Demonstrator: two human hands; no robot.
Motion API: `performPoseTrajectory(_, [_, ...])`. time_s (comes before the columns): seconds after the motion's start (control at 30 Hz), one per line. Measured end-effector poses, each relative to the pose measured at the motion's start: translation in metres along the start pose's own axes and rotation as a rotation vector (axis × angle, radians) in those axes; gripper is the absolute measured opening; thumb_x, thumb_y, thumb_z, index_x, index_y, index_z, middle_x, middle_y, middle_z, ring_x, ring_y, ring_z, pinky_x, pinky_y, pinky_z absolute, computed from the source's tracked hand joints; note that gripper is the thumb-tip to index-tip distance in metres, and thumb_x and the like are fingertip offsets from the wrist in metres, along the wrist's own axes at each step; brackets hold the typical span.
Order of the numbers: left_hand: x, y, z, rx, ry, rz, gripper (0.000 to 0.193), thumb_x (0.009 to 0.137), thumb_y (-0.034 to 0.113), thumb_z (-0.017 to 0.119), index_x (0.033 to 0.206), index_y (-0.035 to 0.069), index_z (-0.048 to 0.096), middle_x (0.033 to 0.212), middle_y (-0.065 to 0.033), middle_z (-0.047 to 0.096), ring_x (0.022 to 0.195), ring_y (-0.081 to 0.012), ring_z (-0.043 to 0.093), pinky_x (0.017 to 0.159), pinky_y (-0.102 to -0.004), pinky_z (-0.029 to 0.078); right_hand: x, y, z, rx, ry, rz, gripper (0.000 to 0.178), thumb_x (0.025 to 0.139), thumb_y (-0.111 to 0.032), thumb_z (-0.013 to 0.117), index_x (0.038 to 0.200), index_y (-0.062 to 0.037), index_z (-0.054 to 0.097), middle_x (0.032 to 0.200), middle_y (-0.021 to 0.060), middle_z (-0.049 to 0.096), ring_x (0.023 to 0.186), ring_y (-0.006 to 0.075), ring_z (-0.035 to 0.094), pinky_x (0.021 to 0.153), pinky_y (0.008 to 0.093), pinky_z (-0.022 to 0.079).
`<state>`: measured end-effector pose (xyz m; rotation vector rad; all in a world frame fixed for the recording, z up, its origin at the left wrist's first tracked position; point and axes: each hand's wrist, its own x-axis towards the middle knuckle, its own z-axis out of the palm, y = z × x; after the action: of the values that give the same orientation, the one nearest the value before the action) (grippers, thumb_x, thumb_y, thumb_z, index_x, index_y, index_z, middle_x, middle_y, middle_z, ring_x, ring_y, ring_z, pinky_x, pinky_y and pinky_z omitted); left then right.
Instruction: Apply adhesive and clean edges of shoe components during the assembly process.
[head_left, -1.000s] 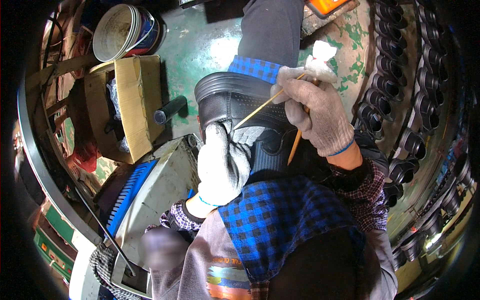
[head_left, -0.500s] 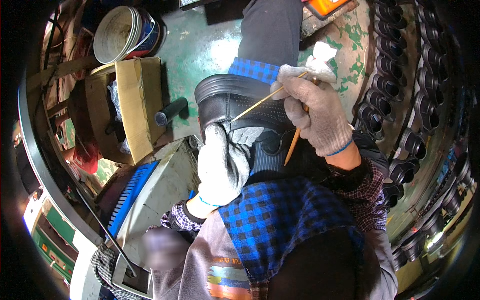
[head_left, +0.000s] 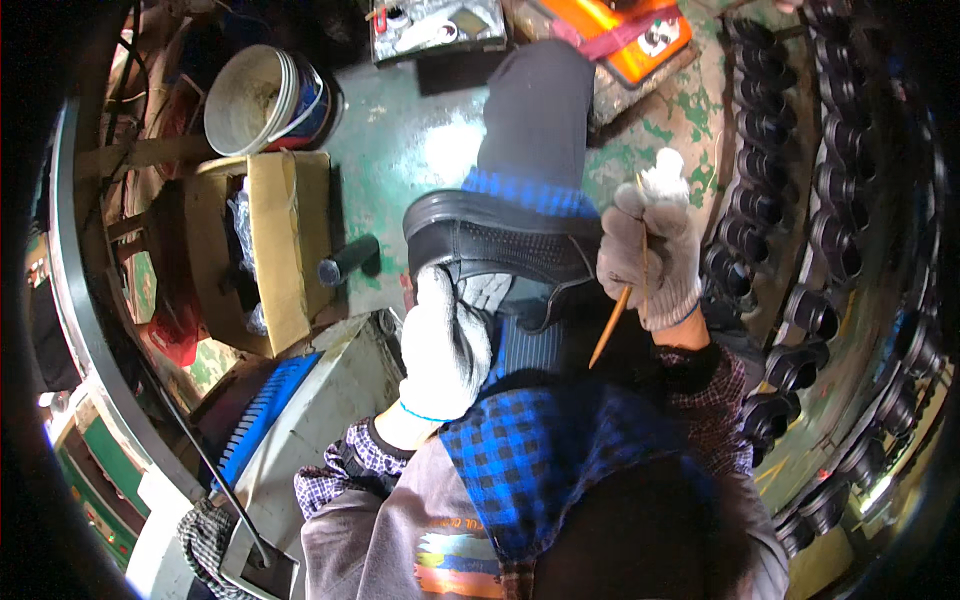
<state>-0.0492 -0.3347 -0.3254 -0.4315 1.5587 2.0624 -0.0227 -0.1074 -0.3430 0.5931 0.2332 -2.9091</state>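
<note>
A black leather shoe (head_left: 510, 245) rests on its side across my lap, sole edge turned away from me. My left hand (head_left: 447, 345), in a white knitted glove, is closed on its heel end, with some fingers inside the opening and the thumb outside. To the right of the shoe, my gloved right hand (head_left: 655, 250) is closed around a thin wooden stick (head_left: 645, 262). A thicker pointed wooden rod (head_left: 610, 328) sticks out below the same fist. A white wad (head_left: 668, 172), perhaps cloth, shows at its top.
Rows of black shoes (head_left: 765, 160) stand along the right. On the left are an open cardboard box (head_left: 285, 250), a white bucket (head_left: 245, 100) and a dark cylinder (head_left: 347, 262). An orange container (head_left: 640, 45) and a metal tray (head_left: 440, 30) lie beyond my knee.
My right hand has drawn back from the shoe to the right, and the stick's tip has left the heel seam. The stick now stands nearly upright in the picture. My left hand keeps its grip.
</note>
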Motion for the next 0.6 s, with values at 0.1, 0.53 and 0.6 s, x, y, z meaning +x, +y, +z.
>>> performPoseTrajectory(0.1, [0.012,0.022,0.021,-0.413,-0.038,-0.23,0.034,0.094,0.017,0.043,0.119,-0.007,0.045,0.114,-0.0213,0.053,0.101,-0.0277,0.057,0.087,-0.0349,0.044,-0.005,-0.011,0.008,0.055,0.178,-0.108,0.015,0.082,-0.017,0.054,0.095,-0.011,0.059,0.073,0.0054,0.062,0.047,0.012,0.051,0.039,0.023,0.04])
performPoseTrajectory(0.53, [0.042,0.094,0.014,0.841,-0.936,-0.025,0.057,0.086,0.016,0.053,0.136,-0.003,0.032,0.12,-0.0296,0.05,0.112,-0.0404,0.049,0.097,-0.0378,0.039,0.196,-0.072,0.149,-1.219,0.181,-0.04,0.011,0.088,-0.015,0.055,0.079,-0.0088,0.057,0.069,-0.0014,0.057,0.051,0.0031,0.048,0.041,0.0145,0.035])
performPoseTrajectory(0.6, [0.047,0.087,0.005,0.714,-1.014,0.024,0.056,0.089,0.019,0.051,0.137,-0.003,0.031,0.123,-0.0281,0.049,0.118,-0.0367,0.047,0.1,-0.0351,0.037,0.245,-0.074,0.136,-1.137,0.208,-0.033,0.01,0.085,-0.014,0.056,0.078,-0.008,0.058,0.068,0.0015,0.057,0.054,0.0103,0.052,0.046,0.0211,0.04])
